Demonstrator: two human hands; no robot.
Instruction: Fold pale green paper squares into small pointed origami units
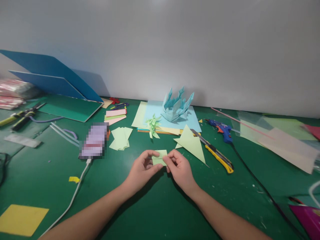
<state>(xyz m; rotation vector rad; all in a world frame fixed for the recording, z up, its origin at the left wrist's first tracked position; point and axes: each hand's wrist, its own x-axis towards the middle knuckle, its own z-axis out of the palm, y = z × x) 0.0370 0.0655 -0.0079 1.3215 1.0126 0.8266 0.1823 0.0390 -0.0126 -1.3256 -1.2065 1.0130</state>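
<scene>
Between my two hands, above the green table, is a small pale green piece of paper (pixel 160 157) with a crease or folded edge across it. My left hand (pixel 143 166) pinches its left side, the index finger along the top and the thumb below. At the right edge, my right hand (pixel 180 170) grips the paper between thumb and fingers. Just beyond stands a small green folded-paper piece (pixel 153 125) with pointed leaves. Behind it sits a blue origami piece (pixel 176 108) with upright spikes. To the left lie several pale green paper slips (pixel 120 138); to the right, larger pale green paper triangles (pixel 190 143).
A yellow utility knife (pixel 220 158) and a blue glue gun (pixel 223 130) with a black cord lie to the right. On the left are a phone (pixel 94 141) on a white cable, pliers (pixel 23 120), a blue folder (pixel 55 80) and a yellow sheet (pixel 23 220).
</scene>
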